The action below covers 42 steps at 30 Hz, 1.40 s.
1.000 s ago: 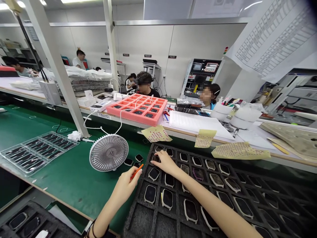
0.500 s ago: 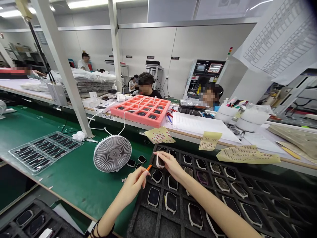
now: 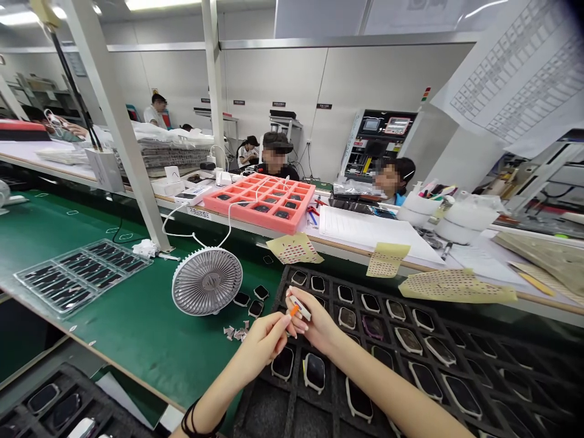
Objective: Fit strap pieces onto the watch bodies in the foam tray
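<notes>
My left hand (image 3: 267, 337) is closed around a small orange stick-like tool (image 3: 293, 311), its tip against the edge of a watch. That watch (image 3: 302, 308), with a pale case, is tilted on its side in the fingers of my right hand (image 3: 318, 322). Both hands meet above the left part of a black foam tray (image 3: 267, 404), where rows of square watches such as one with a pale frame (image 3: 314, 372) lie in compartments. My fingers hide part of the held watch and some compartments beneath.
A round fan (image 3: 207, 281) stands on the green mat (image 3: 150, 331), beside loose watches (image 3: 261, 292) and small pinkish pieces (image 3: 236, 333). Farther left lies a clear tray (image 3: 84, 274) of dark parts. A pink foam tray (image 3: 255, 224) sits on the shelf; co-workers sit behind it.
My right hand has lifted the watch up from the tray's back-left corner and turned it. My left hand has moved right, bringing the orange tool to the watch. More pinkish pieces show.
</notes>
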Tool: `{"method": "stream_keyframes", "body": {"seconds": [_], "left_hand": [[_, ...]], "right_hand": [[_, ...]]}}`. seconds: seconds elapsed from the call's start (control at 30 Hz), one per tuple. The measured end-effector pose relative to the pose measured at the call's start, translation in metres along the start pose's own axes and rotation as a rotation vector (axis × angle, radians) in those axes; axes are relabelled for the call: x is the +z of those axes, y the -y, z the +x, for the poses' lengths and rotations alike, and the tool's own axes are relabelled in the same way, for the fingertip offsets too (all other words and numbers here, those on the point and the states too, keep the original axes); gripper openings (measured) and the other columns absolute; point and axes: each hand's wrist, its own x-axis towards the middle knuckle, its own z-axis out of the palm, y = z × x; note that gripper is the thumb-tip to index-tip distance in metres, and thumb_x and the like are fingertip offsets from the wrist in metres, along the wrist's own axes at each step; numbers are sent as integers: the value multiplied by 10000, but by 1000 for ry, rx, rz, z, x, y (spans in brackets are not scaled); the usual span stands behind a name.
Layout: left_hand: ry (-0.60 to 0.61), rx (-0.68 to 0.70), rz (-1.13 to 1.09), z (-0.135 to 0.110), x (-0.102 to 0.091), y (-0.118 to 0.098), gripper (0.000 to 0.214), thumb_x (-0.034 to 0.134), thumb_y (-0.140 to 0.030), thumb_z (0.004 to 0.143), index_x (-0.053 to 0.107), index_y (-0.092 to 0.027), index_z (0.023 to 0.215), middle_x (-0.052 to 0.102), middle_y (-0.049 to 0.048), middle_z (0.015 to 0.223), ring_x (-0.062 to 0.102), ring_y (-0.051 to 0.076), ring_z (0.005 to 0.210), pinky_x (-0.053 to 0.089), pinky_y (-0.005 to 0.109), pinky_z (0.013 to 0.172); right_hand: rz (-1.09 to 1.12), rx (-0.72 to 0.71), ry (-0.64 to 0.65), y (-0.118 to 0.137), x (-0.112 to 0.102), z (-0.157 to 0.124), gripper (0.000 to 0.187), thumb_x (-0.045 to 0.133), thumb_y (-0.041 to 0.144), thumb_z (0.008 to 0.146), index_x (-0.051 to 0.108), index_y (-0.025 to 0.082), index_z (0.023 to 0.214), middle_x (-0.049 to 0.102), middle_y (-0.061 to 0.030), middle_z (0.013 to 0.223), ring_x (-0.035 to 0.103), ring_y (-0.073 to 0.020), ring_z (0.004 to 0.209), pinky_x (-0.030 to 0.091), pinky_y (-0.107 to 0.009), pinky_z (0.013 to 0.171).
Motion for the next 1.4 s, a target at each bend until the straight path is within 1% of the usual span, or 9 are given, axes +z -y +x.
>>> {"method": "stream_keyframes", "body": {"seconds": [0.23, 0.33, 0.5, 0.67, 0.77, 0.87, 1.0, 1.23, 1.4], "left_hand": [[-5, -31, -10, -2, 1, -2, 462, 479, -615, 801, 524, -161, 726, 347, -94, 434, 208, 36, 323, 158, 161, 306], [-19, -43, -15, -4, 0, -3, 450, 486, -597, 807, 536, -157, 732, 353, -94, 431, 209, 35, 323, 156, 157, 304], [62, -82, 8, -8, -9, -5, 430, 468, -547, 846, 583, -139, 774, 413, -80, 429, 204, 28, 305, 153, 155, 302], [24, 18, -15, -9, -6, -3, 418, 472, -544, 850, 543, -147, 739, 449, -67, 444, 243, 26, 308, 188, 152, 321], [37, 53, -50, -9, 0, 1, 419, 468, -546, 858, 534, -149, 737, 454, -63, 441, 245, 26, 306, 191, 152, 321], [27, 60, -95, -8, 2, 5, 429, 477, -563, 846, 531, -152, 730, 430, -73, 427, 219, 24, 303, 176, 152, 317], [-4, 27, -84, -4, -2, 5, 461, 484, -600, 821, 517, -159, 693, 405, -80, 395, 198, 25, 296, 150, 155, 309], [-154, 3, -23, 10, -3, 1, 475, 574, -641, 717, 433, -188, 686, 359, -105, 419, 213, 26, 327, 133, 147, 314], [-254, -30, -28, 11, -17, 3, 425, 522, -593, 760, 404, -193, 678, 359, -103, 465, 191, 18, 324, 134, 148, 326]], "right_hand": [[-7, 5, -19, -1, 4, -2, 249, 671, 407, 756, 576, 177, 740, 421, 103, 418, 278, -34, 281, 292, -175, 296], [-100, -28, -35, 2, 3, -3, 271, 651, 441, 769, 557, 187, 763, 431, 108, 437, 302, -38, 277, 309, -184, 304], [-354, -71, -46, 10, 5, -7, 274, 668, 410, 773, 490, 201, 765, 478, 110, 490, 355, -25, 285, 188, -145, 297], [-80, 74, 57, 9, 15, -12, 282, 643, 436, 787, 456, 224, 786, 456, 126, 438, 236, -10, 254, 143, -147, 288], [18, 101, 85, 7, 18, -14, 292, 663, 409, 779, 435, 227, 764, 464, 126, 432, 172, 3, 248, 82, -144, 280], [53, 102, 75, 5, 17, -14, 305, 680, 387, 771, 422, 226, 750, 463, 125, 429, 150, 7, 262, 60, -137, 284], [44, 72, 17, 3, 14, -12, 304, 670, 388, 773, 418, 224, 734, 464, 120, 427, 156, 3, 273, 105, -132, 285], [-185, 42, -126, -5, 12, -9, 197, 567, 350, 753, 475, 244, 892, 486, 103, 475, 275, -46, 306, 248, -161, 308], [-655, -156, -276, 0, -19, 9, 223, 463, 426, 794, 455, 250, 930, 452, 96, 550, 348, -74, 360, 328, -205, 363]]}}
